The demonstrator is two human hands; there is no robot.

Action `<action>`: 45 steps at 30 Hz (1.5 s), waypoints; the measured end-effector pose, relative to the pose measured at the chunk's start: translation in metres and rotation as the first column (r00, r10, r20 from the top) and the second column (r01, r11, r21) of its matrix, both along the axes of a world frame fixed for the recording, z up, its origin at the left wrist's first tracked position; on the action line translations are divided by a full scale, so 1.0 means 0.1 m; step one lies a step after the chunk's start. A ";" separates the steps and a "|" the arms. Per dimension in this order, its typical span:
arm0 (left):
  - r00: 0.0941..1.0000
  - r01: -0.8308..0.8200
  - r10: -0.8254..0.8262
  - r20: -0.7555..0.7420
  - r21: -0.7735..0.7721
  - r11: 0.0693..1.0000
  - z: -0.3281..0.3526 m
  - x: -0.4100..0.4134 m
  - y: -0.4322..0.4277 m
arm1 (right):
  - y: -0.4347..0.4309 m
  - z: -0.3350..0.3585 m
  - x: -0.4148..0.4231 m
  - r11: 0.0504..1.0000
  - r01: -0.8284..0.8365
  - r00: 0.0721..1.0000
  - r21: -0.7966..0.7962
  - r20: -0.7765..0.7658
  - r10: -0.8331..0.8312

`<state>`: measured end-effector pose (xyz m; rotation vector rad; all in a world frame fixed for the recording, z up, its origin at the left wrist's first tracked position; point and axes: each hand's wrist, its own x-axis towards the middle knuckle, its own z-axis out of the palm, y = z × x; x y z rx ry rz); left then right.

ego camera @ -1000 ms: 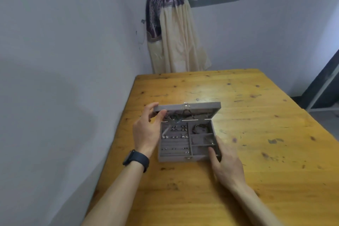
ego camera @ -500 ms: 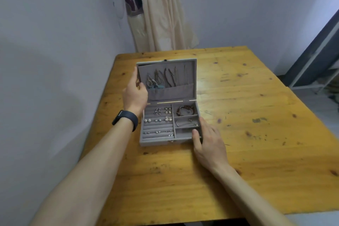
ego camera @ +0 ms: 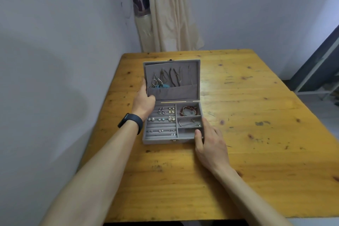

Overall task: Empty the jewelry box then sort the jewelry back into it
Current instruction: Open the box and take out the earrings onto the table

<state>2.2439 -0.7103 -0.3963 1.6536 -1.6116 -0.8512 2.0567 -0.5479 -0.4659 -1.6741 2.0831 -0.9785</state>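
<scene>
A grey jewelry box [ego camera: 159, 140] stands open on the wooden table [ego camera: 238, 134]. Its raised lid [ego camera: 185, 93] carries necklaces [ego camera: 170, 78] hanging above a pocket. Several earrings [ego camera: 165, 115] sit in the padded rows on the left. A red bracelet [ego camera: 189, 111] and a thin silver bracelet [ego camera: 189, 122] lie in the right compartments; the front right compartment looks empty. My left hand [ego camera: 144, 100] grips the lid's left edge. My right hand [ego camera: 209, 140] holds the box's front right corner, thumb on the rim.
A white wall runs close along the table's left side. A cream and purple curtain [ego camera: 165, 14] hangs behind the table's far edge. A dark door frame [ego camera: 317, 64] stands at the right. I wear a black watch [ego camera: 131, 122] on the left wrist.
The lid went from nearly flat over the box to fully raised, lifted by my left hand. The view tilted down and the box now shows its whole inside. My right hand stayed at the front right corner.
</scene>
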 end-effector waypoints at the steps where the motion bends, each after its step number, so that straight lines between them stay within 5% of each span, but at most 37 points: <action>1: 1.000 0.010 -0.010 -0.004 -0.004 1.000 -0.01 0.01 0.04 | 0.00 0.00 0.00 1.000 -0.001 1.000 0.002 0.002 0.001; 10: 0.997 0.066 -0.064 -0.031 0.052 0.996 -0.27 0.24 0.67 | -0.01 -0.01 -0.02 0.999 0.038 0.996 -0.038 0.078 -0.035; 20: 0.995 -0.051 0.068 0.071 -0.226 0.973 0.00 0.41 0.43 | -0.58 0.57 0.20 0.954 -0.094 0.990 -0.285 0.079 0.121; 30: 0.994 -0.060 0.083 0.078 -0.259 0.964 0.19 0.06 -0.12 | -1.60 0.92 0.47 0.965 -0.118 0.991 -0.232 0.036 0.130; 45: 0.973 -0.198 0.223 0.056 -0.290 0.936 0.08 -0.08 -0.20 | -1.93 0.93 0.60 0.985 -0.109 0.994 -0.133 -0.013 0.108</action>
